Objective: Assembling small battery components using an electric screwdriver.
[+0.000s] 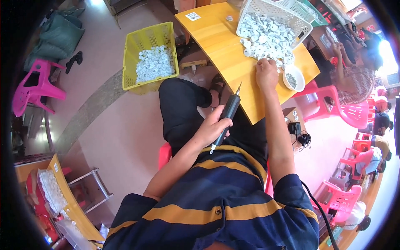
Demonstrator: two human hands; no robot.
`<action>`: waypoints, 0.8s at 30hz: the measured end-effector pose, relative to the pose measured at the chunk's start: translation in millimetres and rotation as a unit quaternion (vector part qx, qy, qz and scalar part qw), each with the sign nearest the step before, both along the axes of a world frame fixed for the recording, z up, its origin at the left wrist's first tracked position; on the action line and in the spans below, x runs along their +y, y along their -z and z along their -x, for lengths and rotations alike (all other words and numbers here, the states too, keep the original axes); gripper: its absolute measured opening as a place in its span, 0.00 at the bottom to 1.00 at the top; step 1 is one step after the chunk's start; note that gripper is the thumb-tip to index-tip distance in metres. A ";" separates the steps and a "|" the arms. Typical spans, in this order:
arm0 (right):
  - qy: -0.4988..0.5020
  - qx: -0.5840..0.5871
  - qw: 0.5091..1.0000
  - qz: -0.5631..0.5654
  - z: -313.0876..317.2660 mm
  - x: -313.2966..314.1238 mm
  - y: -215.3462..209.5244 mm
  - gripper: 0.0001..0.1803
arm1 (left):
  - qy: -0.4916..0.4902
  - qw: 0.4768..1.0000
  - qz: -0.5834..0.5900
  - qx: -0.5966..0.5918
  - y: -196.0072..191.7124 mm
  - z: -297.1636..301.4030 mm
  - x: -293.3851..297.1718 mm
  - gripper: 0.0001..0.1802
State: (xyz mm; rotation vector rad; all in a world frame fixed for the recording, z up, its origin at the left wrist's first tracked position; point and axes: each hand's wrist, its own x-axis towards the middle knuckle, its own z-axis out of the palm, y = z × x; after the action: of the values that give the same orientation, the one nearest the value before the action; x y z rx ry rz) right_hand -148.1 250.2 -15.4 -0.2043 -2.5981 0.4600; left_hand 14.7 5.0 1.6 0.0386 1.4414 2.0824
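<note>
On the yellow wooden counter (233, 62) in front of the seated person, a white slotted basket (287, 12) lies tipped on its side, spilling a heap of small white round parts (266, 37) across the wood. The right hand (266, 71) rests palm down at the near edge of that heap, fingers curled onto the parts; whether its grip has closed on one of them I cannot tell, since the fingertips are hidden under the hand. Just beside it to the right stands a small white bowl (294, 79) holding tiny dark pieces. The left hand (212, 127) is off the counter, above the lap, its grip wrapped firmly around a black electric screwdriver (228, 112) whose thin bit points up toward the counter's edge. Down on the floor to the left sits a yellow plastic crate (143, 41) partly filled with more white parts. Pink plastic chairs (346, 110) stand around the room, and another person (358, 73) sits at the far right.
</note>
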 end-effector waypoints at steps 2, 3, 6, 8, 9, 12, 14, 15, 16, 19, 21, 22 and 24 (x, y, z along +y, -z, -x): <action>-0.014 -0.003 1.000 -0.008 1.7 6.8 6.6 0.10 | 0.000 1.000 0.000 -0.004 -2.0 0.2 0.3 0.23; -0.034 0.008 0.999 0.028 0.1 7.1 6.1 0.10 | -0.001 1.000 0.000 -0.005 -1.1 0.1 -0.4 0.23; -0.036 0.010 0.996 0.075 -5.3 7.3 -0.7 0.12 | 0.003 1.000 0.003 0.005 1.4 0.1 -0.4 0.23; -0.017 0.003 0.996 0.085 -6.0 6.8 -4.2 0.14 | -0.007 1.000 0.007 -0.006 2.1 -1.1 -0.6 0.24; -0.006 0.009 0.997 0.075 -4.7 10.6 -0.8 0.15 | -0.002 1.000 0.003 -0.004 0.8 -1.0 -0.4 0.24; 0.008 0.025 0.999 0.035 -1.3 20.1 7.9 0.17 | -0.008 1.000 0.016 -0.012 -6.5 -1.4 -1.4 0.24; 0.001 0.027 0.999 0.018 1.4 26.4 10.4 0.19 | 0.000 1.000 0.009 -0.008 -5.2 -0.5 0.2 0.23; 0.001 0.028 0.999 0.019 -0.4 22.7 5.9 0.19 | -0.001 1.000 0.005 -0.007 -3.4 -0.7 -0.4 0.23; -0.008 0.012 1.000 0.026 -2.6 19.7 0.9 0.19 | 0.000 1.000 0.006 -0.006 -2.0 -0.8 -0.7 0.23; -0.008 -0.018 0.998 0.052 -4.4 19.8 -5.4 0.19 | 0.001 1.000 0.000 -0.006 -0.8 -0.2 0.5 0.22; 0.000 -0.032 0.997 0.072 -4.9 21.3 -6.1 0.19 | 0.002 1.000 0.005 -0.006 -0.9 -0.2 0.9 0.22; -0.012 -0.027 0.998 0.059 -5.9 20.8 -5.8 0.19 | 0.004 1.000 0.005 -0.005 0.2 -0.2 1.0 0.22; -0.023 -0.022 0.998 0.048 -6.1 19.5 -5.2 0.19 | -0.001 1.000 -0.003 -0.007 2.2 -0.4 0.8 0.22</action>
State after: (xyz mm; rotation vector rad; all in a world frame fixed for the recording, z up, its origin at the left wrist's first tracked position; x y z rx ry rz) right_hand -142.0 269.6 -10.2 -0.1884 -2.6297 0.6045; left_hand 15.1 5.9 -0.6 0.0245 1.4282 2.0849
